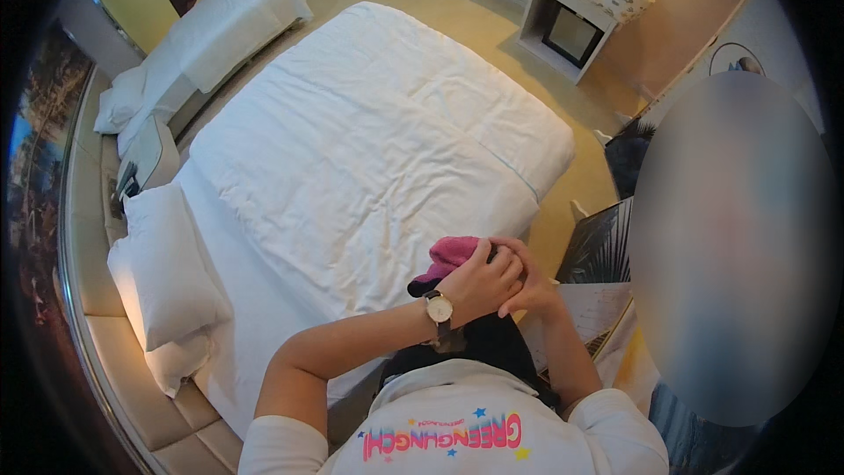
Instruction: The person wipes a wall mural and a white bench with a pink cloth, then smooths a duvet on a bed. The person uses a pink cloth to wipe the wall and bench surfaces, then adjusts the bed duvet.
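Left hand [479,281], watch on the wrist, closed around a pink cloth [450,255] that bunches just left of the grip. Right hand [527,286] pressed against the left; whether it grips, can't tell. Bed [369,132] beyond already made; cloth still in hand.

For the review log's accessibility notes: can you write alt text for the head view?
Both hands, left hand with a wristwatch and right hand, hold a pink cloth together above a bed with a rumpled white duvet; white pillows lie at left.
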The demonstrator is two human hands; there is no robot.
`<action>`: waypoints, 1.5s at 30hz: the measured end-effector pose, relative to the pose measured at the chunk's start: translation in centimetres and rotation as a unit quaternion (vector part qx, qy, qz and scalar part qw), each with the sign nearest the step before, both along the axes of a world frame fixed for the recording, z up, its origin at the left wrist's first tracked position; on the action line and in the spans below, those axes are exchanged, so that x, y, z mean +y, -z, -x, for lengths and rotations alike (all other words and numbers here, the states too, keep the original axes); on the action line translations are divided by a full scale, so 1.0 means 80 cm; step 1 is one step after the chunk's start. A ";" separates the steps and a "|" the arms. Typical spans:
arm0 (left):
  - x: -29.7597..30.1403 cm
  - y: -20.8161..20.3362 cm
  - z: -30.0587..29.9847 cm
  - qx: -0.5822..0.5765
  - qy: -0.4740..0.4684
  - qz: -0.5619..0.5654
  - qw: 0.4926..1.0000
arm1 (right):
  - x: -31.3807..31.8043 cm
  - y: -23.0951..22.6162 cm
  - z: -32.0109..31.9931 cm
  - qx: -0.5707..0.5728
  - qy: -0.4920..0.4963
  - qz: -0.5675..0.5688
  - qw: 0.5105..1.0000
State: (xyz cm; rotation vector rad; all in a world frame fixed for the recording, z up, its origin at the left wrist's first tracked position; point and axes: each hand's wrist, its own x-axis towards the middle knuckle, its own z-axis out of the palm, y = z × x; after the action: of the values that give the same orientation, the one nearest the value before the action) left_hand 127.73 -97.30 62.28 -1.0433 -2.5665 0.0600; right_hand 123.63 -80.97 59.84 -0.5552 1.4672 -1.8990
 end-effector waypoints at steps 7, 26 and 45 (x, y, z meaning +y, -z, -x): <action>0.059 -0.002 0.090 -0.001 -0.013 0.035 0.999 | 0.039 0.019 0.105 0.003 0.049 0.106 0.993; 0.282 0.023 0.373 -0.195 0.029 -0.258 0.946 | 0.252 0.035 0.384 -0.267 0.247 0.092 0.927; 0.354 0.133 0.717 -0.450 -0.014 -0.449 0.772 | 0.403 0.082 0.677 0.013 0.017 -0.352 0.936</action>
State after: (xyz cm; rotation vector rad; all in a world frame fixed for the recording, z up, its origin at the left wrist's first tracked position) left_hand 70.41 -68.94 51.64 -0.6711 -2.6896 -1.8705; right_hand 69.48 -48.75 53.32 -0.2094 2.0281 -1.2474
